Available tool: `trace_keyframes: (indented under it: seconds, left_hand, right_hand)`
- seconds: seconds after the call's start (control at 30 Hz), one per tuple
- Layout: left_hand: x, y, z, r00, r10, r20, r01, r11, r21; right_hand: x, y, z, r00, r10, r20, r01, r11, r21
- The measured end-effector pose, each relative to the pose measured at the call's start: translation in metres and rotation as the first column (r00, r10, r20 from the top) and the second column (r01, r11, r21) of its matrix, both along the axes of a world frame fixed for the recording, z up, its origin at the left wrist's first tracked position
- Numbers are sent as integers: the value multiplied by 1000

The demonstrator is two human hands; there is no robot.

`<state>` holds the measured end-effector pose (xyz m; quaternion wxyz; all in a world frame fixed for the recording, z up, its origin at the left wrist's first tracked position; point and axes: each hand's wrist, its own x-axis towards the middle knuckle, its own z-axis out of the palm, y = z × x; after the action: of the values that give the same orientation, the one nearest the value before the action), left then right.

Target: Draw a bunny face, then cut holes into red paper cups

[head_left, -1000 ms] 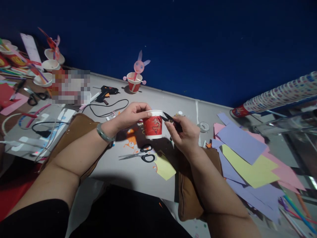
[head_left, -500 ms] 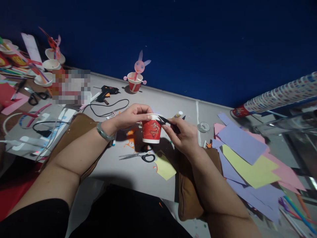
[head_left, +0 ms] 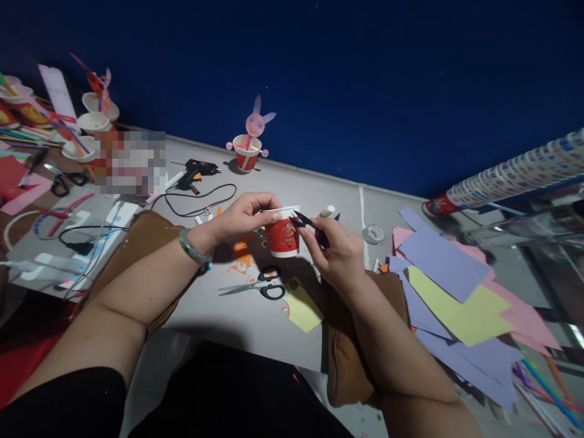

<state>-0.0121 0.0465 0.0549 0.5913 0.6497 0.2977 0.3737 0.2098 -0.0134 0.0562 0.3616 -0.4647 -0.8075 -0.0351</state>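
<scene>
Nudged rightward and tipped since half a second ago, the red paper cup (head_left: 281,238) now shows its white rim almost edge-on. Largest of all is the grey tabletop (head_left: 310,188), with a brown cushion (head_left: 351,365) at its near edge and lavender sheets (head_left: 449,261) heaped off to the right. Over the tabletop, between the two hands, hangs the cup. The left hand (head_left: 244,216) pinches it at the rim, thumb laid across the front; the right hand (head_left: 335,249) is wrapped around black-bladed scissors (head_left: 305,220), whose tips meet the rim's right side. That change reads as a slight re-angling of the rim against the blades, with the work centred there; whether anything is cut through, I cannot tell. Farther back sits a rabbit-headed paper cup figure (head_left: 246,161), beside a black hot-glue gun (head_left: 198,173). Nearer lie black-handled scissors (head_left: 255,285), touching a yellow paper offcut (head_left: 305,310), and, smallest, some orange scraps (head_left: 241,261).
</scene>
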Motion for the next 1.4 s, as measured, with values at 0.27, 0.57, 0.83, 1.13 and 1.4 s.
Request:
trace_keyframes:
  seconds: [0.27,0.57,0.83,1.13,1.4]
  left_hand:
    - [10,-8,-7,990,142,16,-142,961,236]
    - [14,-14,-9,988,153,39,-157,973,167]
    - [16,-16,-7,984,156,84,-160,986,43]
    - [19,-18,-5,976,168,137,-173,984,31]
    - [20,-20,-3,971,186,148,-195,980,42]
  right_hand:
    - [-5,-4,-2,996,-81,48,76,991,110]
    - [-8,-3,-6,992,-107,67,88,967,237]
    - [-8,-4,-7,994,-96,55,81,969,236]
    - [-8,-5,-7,988,-131,77,108,962,251]
    - [-8,-5,-9,990,-127,63,112,972,205]
